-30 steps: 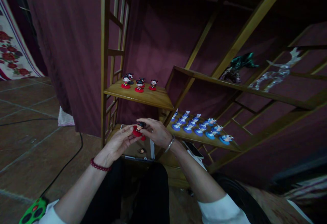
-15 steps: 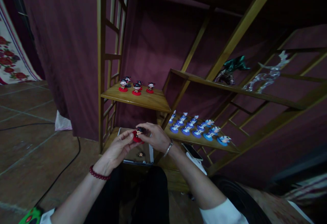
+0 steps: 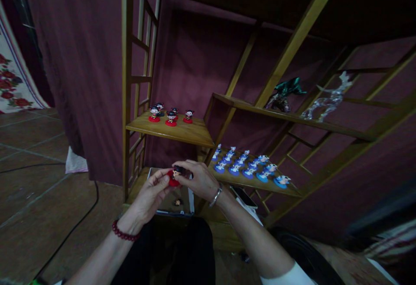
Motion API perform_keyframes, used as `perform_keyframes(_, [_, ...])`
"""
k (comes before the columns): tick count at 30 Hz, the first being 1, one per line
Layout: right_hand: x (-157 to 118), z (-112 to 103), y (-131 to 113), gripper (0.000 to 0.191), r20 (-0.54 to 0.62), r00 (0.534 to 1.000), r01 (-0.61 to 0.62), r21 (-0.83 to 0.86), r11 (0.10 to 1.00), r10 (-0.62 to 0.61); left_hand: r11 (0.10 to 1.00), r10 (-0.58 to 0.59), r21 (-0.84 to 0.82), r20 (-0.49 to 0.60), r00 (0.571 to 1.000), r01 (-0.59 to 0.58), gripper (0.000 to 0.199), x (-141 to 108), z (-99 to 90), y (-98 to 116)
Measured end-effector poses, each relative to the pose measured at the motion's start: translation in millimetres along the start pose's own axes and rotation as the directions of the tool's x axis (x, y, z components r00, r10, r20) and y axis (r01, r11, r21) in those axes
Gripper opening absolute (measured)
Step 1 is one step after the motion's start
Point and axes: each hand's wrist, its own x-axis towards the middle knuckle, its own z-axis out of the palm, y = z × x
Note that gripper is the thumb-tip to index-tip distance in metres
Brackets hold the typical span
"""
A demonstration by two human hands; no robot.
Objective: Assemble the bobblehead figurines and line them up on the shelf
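Between my two hands is a small black-haired figurine [image 3: 177, 171] on a red base. My left hand [image 3: 155, 191] pinches the red base from the left. The fingers of my right hand [image 3: 199, 180] close around the figurine's head and body from the right, hiding part of it. Below them is an open box [image 3: 191, 201] with another small dark-haired figurine piece [image 3: 177, 202] inside. Several similar figurines on red bases, one of them a front figurine [image 3: 170, 118], stand on the upper left wooden shelf [image 3: 182, 136].
Several blue and purple figurines [image 3: 234, 168] stand in rows on the lower right shelf. A clear deer ornament [image 3: 328, 98] and a green-and-brown ornament [image 3: 286, 94] are on the shelf above. A phone [image 3: 243, 196] lies below right. A black cable [image 3: 73, 231] runs over the floor.
The camera view has shifted slightly, moving the shelves a little left and down. Both hands still hold the figurine, which shows nearly the same pose.
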Motion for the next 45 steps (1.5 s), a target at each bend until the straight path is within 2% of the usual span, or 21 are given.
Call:
perform_keyframes(3, [3.1, -8.3, -4.5, 0.032, -0.019, 0.999, 0.039, 0.025, 0.999, -0.039, 0.999, 0.007, -0.037, 0.034, 0.999, -0.006, 0.025, 1.9, 4.2, 5.8])
perform_keyframes(6, [5.9, -11.7, -5.4, 0.041, -0.027, 0.999, 0.036, 0.070, 0.997, -0.034, 0.998, -0.010, -0.064, 0.019, 1.000, 0.011, 0.024, 4.9, 10.0, 12.2])
perform_keyframes(10, [7.5, -8.3, -0.3, 0.044, -0.083, 0.996, 0.023, 0.124, 0.992, -0.012, 0.995, -0.011, -0.099, -0.026, 1.000, 0.009, 0.020, 8.1, 16.3, 18.7])
perform_keyframes(15, [5.1, -3.8, 4.2, 0.046, -0.163, 0.986, 0.066, 0.168, 0.984, -0.038, 0.992, -0.011, -0.130, -0.036, 0.999, 0.006, 0.019, 9.4, 21.0, 24.2])
perform_keyframes(21, [1.6, -1.4, 3.3, 0.055, -0.168, 0.985, -0.008, 0.231, 0.973, 0.048, 0.992, -0.002, -0.124, -0.048, 0.999, -0.004, 0.020, 13.1, 24.5, 26.0])
perform_keyframes(26, [2.0, -0.5, 5.3, 0.053, -0.188, 0.978, -0.043, 0.219, 0.975, 0.086, 0.996, 0.008, -0.086, 0.023, 1.000, -0.006, 0.026, 14.4, 31.1, 27.8])
perform_keyframes(32, [3.6, -3.9, 7.7, 0.051, -0.227, 0.967, -0.057, 0.241, 0.969, 0.113, 0.997, 0.033, -0.073, 0.036, 0.999, -0.030, 0.023, 18.0, 39.9, 29.2])
perform_keyframes(40, [9.5, -9.0, 12.5, 0.045, -0.242, 0.956, -0.069, 0.363, 0.929, 0.165, 0.993, 0.106, 0.048, -0.052, 0.993, -0.103, 0.021, 24.4, 51.5, 35.4])
perform_keyframes(45, [15.4, -10.4, 16.8, 0.051, -0.271, 0.942, -0.058, 0.450, 0.891, 0.198, 0.973, 0.177, 0.165, -0.070, 0.982, -0.164, 0.024, 26.6, 61.4, 43.8])
